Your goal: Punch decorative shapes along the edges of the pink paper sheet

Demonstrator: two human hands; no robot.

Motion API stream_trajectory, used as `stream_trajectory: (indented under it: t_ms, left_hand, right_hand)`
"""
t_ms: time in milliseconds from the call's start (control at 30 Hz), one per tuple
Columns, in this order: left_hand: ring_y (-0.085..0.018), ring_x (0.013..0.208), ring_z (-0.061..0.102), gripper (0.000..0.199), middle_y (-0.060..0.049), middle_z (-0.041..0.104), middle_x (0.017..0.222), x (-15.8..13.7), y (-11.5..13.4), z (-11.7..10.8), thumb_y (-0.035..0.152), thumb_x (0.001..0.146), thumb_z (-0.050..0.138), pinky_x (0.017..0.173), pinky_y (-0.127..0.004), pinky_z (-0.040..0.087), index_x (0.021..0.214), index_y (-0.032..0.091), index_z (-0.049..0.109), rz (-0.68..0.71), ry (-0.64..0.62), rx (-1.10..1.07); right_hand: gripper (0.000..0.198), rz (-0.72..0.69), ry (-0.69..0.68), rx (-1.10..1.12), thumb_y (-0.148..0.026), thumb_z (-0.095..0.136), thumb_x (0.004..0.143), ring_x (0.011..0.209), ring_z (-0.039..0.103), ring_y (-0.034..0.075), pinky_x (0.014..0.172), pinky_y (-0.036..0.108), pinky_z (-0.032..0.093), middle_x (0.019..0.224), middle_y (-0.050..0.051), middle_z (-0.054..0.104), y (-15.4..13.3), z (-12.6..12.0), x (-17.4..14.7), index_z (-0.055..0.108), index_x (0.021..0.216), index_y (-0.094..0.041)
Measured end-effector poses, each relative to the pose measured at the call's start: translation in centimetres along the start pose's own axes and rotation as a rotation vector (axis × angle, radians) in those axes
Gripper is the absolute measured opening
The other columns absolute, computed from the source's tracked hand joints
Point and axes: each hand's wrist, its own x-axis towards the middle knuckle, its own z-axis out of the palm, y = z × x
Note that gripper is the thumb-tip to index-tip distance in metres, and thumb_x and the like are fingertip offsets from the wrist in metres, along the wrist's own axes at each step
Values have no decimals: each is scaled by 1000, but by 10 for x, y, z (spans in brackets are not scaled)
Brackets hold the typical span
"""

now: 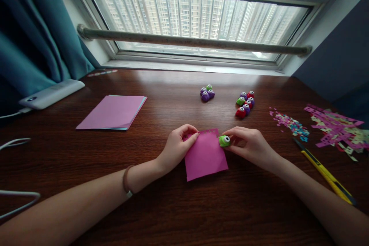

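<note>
Centrally, just below the middle of the frame, the left hand (180, 146) pinches the upper left of a square magenta paper sheet (206, 157) with small cut-outs along its top edge. Right of centre, the right hand (250, 144) grips a small lime-green plastic craft punch (223, 141) in its fingertips, at the sheet's right edge. Higher up, 4 purple and green plastic punches (205, 96) sit clustered; a pink-topped paper stack (112, 112) lies at left, a yellow-and-black utility knife (327, 175) at lower right.
</note>
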Motion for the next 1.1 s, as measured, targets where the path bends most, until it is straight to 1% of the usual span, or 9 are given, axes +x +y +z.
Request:
stream_trajectory:
  t_ms: [200,500,633,733,767,833,933,1000,1100]
  left_hand:
    - [-16,73,56,13,-2,61,77,0,0,0,28,81,54,65,-26,44,81,16,58,21,-6,16]
    - [-15,73,55,9,0,60,76,-3,0,1,24,84,52,66,-25,42,78,17,56,71,-53,145]
    - [-15,70,54,9,1,58,74,-3,1,1,22,85,50,66,-26,41,78,17,54,107,-105,242]
    - [-18,78,54,8,-2,59,82,-4,0,2,25,85,53,73,-31,42,84,17,53,146,-116,369]
    - [-20,84,53,13,-4,59,87,-5,-1,3,27,83,56,77,-34,42,90,17,53,176,-112,416]
    - [-24,98,49,36,-9,56,104,-7,-1,4,34,78,64,86,-40,40,106,16,50,269,-84,508]
    - [-31,119,35,63,-16,41,127,-14,2,6,41,73,67,98,-47,31,123,13,41,428,-51,641]
    - [-32,123,30,64,-16,37,132,-18,5,6,44,75,64,102,-49,27,126,14,40,507,-120,716]
    - [-31,124,31,67,-13,41,132,-21,9,5,50,76,60,103,-47,26,129,16,40,565,-304,768]
  right_hand:
    - [16,14,-31,19,-24,66,75,66,58,11,60,20,48,80,1,62,-2,-1,0,65,90,-20]
    - [19,-75,-118,11,-18,59,79,73,59,11,64,19,48,91,2,62,2,-2,-1,65,97,-21]
    - [18,-59,-158,-33,-20,60,79,71,58,11,63,20,47,89,2,63,0,-2,-1,65,97,-20]
    - [18,-46,-180,-60,-22,61,79,76,59,11,67,21,47,90,2,63,0,-2,-1,65,97,-20]
    - [18,-44,-187,-66,-22,61,79,78,59,12,70,21,47,91,2,63,0,-3,-1,65,97,-20]
    - [18,-41,-201,-69,-21,61,80,80,59,12,72,22,46,92,2,63,0,-3,-1,65,98,-20]
    - [19,-43,-218,-65,-22,61,81,81,58,12,73,22,46,93,2,63,0,-4,-1,65,99,-19]
    - [18,-50,-226,-58,-23,60,81,81,58,12,73,22,46,94,2,63,-1,-4,-1,65,98,-19]
    - [17,-56,-229,-55,-24,59,82,83,58,11,74,22,45,93,1,62,-2,-5,-1,65,98,-19]
